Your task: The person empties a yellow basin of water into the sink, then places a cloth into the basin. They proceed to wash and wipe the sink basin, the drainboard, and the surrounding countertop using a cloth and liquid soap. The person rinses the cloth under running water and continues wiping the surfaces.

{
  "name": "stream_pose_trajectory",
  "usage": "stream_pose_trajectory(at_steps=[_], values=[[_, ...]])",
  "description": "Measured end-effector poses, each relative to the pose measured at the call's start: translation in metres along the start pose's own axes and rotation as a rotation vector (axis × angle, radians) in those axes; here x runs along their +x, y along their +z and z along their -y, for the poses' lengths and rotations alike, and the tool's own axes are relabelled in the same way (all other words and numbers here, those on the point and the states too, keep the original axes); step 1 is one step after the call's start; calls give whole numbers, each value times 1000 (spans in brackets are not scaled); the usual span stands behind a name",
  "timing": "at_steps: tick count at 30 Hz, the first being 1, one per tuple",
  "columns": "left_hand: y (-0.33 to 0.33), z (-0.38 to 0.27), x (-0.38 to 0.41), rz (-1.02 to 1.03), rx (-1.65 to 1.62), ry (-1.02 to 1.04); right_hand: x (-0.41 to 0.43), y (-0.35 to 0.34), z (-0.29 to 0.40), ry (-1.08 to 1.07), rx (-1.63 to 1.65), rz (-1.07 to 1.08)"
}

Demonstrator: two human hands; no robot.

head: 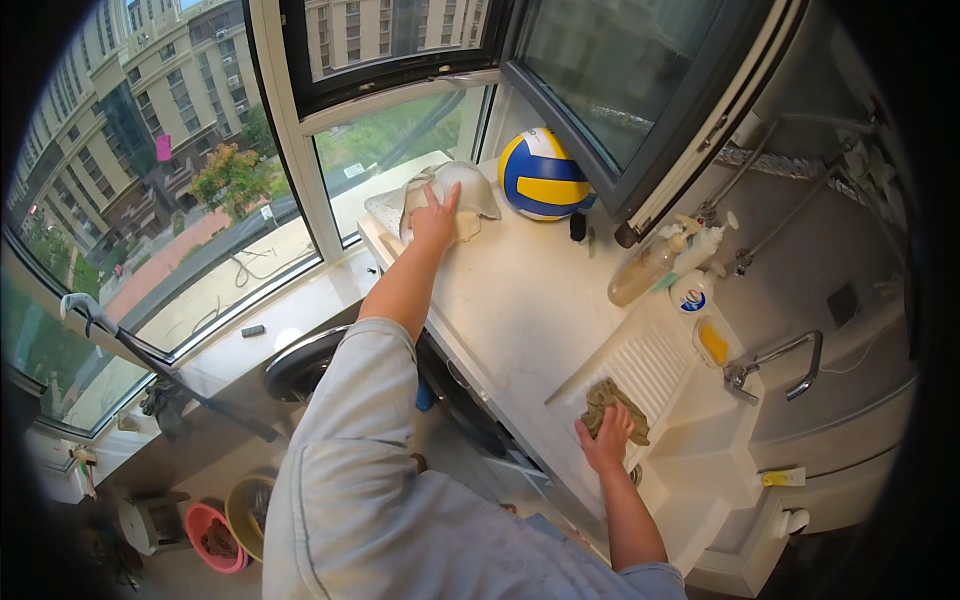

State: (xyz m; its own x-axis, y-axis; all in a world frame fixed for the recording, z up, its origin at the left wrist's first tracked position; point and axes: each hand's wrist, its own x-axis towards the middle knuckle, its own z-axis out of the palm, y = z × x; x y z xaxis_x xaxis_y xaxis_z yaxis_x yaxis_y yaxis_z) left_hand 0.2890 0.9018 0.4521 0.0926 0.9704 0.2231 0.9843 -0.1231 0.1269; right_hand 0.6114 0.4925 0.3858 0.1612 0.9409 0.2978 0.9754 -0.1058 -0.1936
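At the far end of the white countertop [510, 292], my left hand [435, 221] rests against a crumpled pile of pale fabric [476, 187]. Two of its fingers stretch apart over the pile; the others are partly hidden. The pile includes white and beige pieces, possibly bra cups. My right hand [609, 441] grips a bunched olive-green cloth [611, 397], which lies on the ribbed washboard [634, 360] moulded into the sink unit. Its fingers curl over the near side of the cloth.
A blue, yellow and white volleyball [544, 176] sits below an inward-opened window sash [630, 97]. Pump bottles [649, 262], a yellow soap bar [712, 343] and a chrome faucet [776, 367] line the right side. A pink basin [216, 536] stands on the floor.
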Motion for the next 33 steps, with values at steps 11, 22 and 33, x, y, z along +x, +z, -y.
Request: stream_pose_trajectory(at_steps=[11, 22, 33], values=[[-30, 66, 17, -450, -511, -31, 0, 2, -4, 5, -46, 5], [-193, 175, -226, -651, -1861, -340, -4, 13, -17, -5, -87, -15], [-79, 195, -636, -637, -1364, -995, 14, 46, -60, -124, -169, -112]])
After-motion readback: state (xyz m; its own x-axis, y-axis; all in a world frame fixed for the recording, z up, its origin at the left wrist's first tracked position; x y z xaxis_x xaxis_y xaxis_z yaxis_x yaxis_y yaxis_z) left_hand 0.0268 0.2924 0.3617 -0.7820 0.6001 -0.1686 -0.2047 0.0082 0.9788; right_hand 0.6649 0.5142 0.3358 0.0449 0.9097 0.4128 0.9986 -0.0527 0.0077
